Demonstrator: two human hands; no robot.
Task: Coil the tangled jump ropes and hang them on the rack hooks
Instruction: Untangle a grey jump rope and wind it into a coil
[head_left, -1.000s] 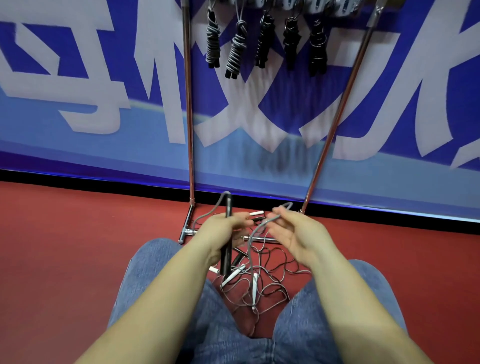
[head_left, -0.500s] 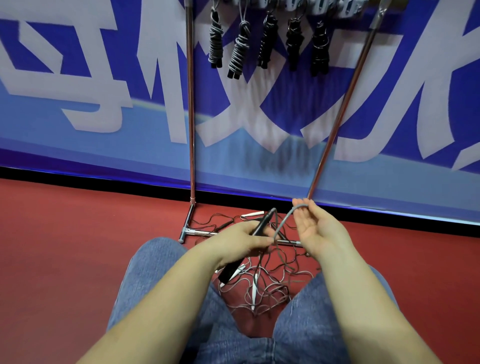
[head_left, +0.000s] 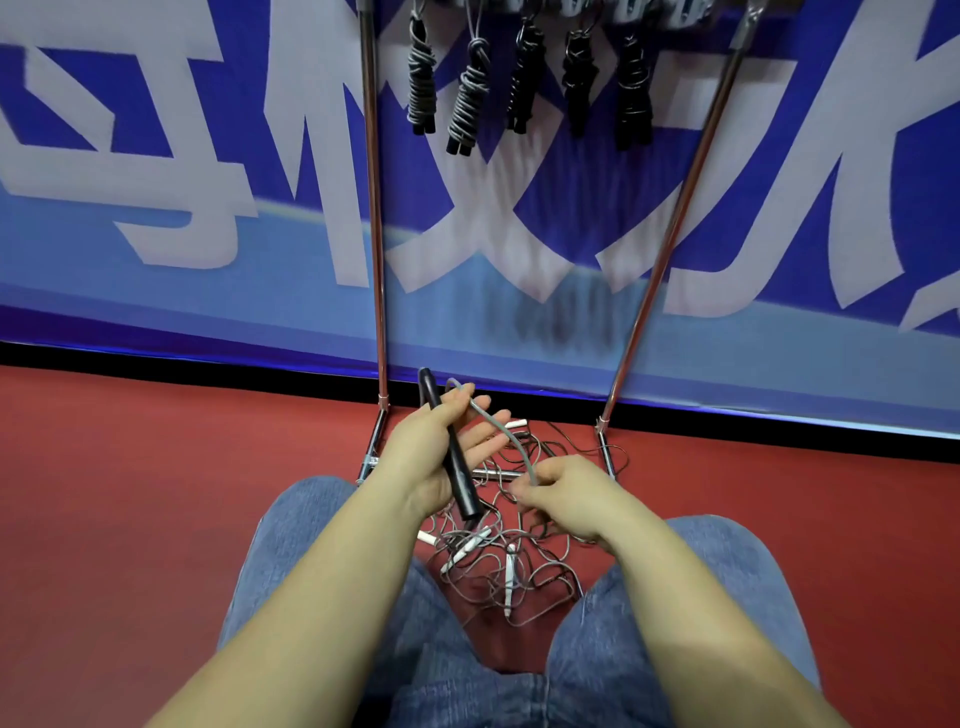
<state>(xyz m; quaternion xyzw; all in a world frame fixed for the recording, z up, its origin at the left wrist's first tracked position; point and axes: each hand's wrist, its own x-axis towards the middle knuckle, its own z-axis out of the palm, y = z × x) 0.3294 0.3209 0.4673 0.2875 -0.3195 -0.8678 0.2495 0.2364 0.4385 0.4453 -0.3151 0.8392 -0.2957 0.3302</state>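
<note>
The black handle lies across the left hand, thumb over it, fingers straight. Its grey cord loops from those fingertips to the right hand (pinching it) above the tangle.

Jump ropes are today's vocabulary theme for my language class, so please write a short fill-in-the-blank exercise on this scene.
1. The left hand holds a ____ handle.
2. The right hand pinches a grey cord that runs over the ____ hand's fingers.
3. ____ coiled ropes hang on the rack.
4. The tangled ropes lie on the ____ floor.

Missing words: black; left; five; red
</note>
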